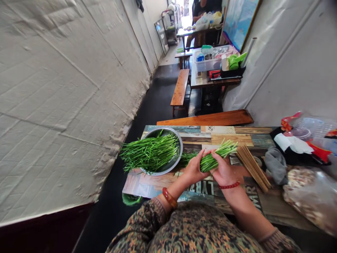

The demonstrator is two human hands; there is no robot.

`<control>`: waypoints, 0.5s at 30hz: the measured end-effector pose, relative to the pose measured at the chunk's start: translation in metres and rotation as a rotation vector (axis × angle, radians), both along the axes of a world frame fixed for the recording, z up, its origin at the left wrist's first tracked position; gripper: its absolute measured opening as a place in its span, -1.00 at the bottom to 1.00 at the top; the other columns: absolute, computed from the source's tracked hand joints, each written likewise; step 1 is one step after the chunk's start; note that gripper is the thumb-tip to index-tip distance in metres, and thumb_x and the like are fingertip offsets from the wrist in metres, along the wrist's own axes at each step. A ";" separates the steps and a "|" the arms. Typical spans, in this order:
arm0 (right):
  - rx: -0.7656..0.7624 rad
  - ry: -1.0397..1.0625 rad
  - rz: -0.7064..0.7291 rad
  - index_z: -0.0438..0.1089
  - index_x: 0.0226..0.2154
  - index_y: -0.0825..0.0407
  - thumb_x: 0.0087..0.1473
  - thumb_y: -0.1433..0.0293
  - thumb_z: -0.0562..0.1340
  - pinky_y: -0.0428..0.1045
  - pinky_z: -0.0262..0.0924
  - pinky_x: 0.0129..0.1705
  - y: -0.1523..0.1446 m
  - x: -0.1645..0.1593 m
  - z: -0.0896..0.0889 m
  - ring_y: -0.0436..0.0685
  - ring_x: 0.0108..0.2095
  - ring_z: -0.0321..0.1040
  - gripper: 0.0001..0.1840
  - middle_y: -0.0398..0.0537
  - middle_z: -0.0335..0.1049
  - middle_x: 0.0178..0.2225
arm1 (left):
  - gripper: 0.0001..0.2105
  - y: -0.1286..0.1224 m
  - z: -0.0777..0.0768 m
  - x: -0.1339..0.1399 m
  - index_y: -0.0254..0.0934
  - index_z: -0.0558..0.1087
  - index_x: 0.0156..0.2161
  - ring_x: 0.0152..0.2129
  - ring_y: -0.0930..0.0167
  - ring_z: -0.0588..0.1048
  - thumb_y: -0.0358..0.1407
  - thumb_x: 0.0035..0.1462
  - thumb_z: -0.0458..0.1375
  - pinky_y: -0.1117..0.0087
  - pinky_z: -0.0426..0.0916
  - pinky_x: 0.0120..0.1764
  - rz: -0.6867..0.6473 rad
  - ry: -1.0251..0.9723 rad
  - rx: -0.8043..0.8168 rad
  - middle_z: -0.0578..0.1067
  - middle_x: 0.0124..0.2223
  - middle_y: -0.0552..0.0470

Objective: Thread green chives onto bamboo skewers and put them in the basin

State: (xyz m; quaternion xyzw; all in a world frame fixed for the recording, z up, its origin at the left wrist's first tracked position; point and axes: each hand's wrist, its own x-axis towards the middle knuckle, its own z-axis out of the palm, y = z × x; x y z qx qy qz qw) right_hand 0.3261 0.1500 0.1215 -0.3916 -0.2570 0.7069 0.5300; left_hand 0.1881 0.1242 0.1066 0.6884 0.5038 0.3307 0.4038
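Observation:
Both hands are closed around one bundle of green chives [225, 149], held just over the table, its pale cut ends pointing right. My left hand [195, 164] grips the leafy side; my right hand [222, 169] wraps the bundle nearer the pale ends. To the left, a metal bowl [181, 154] holds a large heap of chives [151, 153] that hangs over its left rim. More loose chives [187, 158] lie between the bowl and my left hand. Right of my right hand lies a stack of thin wooden skewers [252, 168].
On the patterned table [195, 138], a grey cloth [275, 164], a clear bag of pale pieces [310, 200] and a black tray [280, 144] with packaging sit at right. A green basket [131, 199] is below the left edge. Benches [180, 88] stand beyond; a person [206, 7] is at the back.

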 end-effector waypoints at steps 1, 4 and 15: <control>-0.049 0.077 -0.017 0.42 -0.39 -0.08 -0.08 0.25 0.35 0.06 0.39 -0.21 0.004 -0.003 -0.003 0.12 -0.30 0.46 -0.83 -0.20 0.50 -0.37 | -0.12 0.003 0.001 -0.002 -0.17 0.01 0.31 0.04 0.19 0.41 -0.34 -0.11 0.30 0.21 0.31 0.05 0.032 0.032 -0.020 0.37 0.18 -0.14; -0.176 0.216 -0.045 0.43 -0.39 -0.08 -0.12 0.26 0.38 0.02 0.40 -0.21 0.015 -0.013 -0.013 0.09 -0.27 0.46 -0.81 -0.22 0.51 -0.36 | -0.34 0.020 0.013 -0.017 -0.09 0.28 0.15 -0.16 0.21 0.52 -0.44 -0.12 0.25 0.27 0.37 -0.11 0.053 0.233 -0.091 0.53 -0.03 -0.04; -0.439 0.109 -0.168 0.41 -0.36 -0.04 -0.17 0.13 0.38 0.03 0.38 -0.31 0.036 -0.017 -0.100 0.13 -0.31 0.47 -0.67 -0.16 0.54 -0.35 | -0.50 0.085 -0.017 -0.017 -0.28 0.25 0.11 -0.21 0.19 0.49 -0.41 0.03 0.18 0.22 0.32 -0.16 -0.273 0.980 -0.024 0.48 -0.14 -0.20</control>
